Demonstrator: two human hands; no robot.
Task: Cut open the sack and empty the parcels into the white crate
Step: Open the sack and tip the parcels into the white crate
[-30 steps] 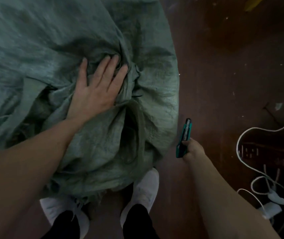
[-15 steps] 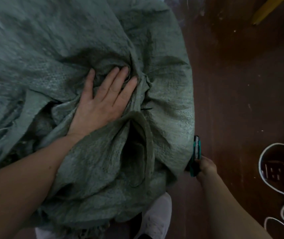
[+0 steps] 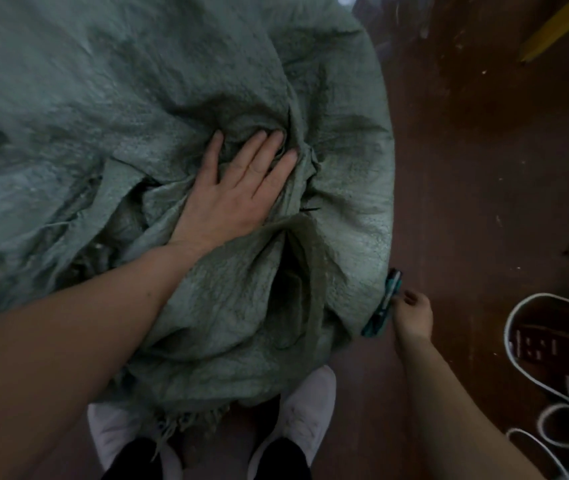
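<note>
Two white shoes (image 3: 297, 414) are seen at 6 o'clock on the dark reddish floor (image 3: 477, 209), the frayed lower hem of the sack just over the left one. A white cable (image 3: 518, 368) is looped at 4 o'clock beside a dark power strip (image 3: 546, 344). The right hand (image 3: 411, 315) is held at 3 o'clock, its grip closed around a teal box cutter (image 3: 385, 301), the tool's tip touching or just beside the sack's right edge; whether a blade is out cannot be told. The grey-green woven sack (image 3: 137, 98) fills the frame from 7 to 1 o'clock, bulging and heavily creased, with a dark fold opening near centre. The left hand (image 3: 238, 195) is laid flat on the bunched fabric at centre, its grip open, fingers (image 3: 265, 147) spread and pressed into the gathers, nothing enclosed. A yellow strip (image 3: 560, 26) is noted on the floor at 1 o'clock, well apart from the sack.
</note>
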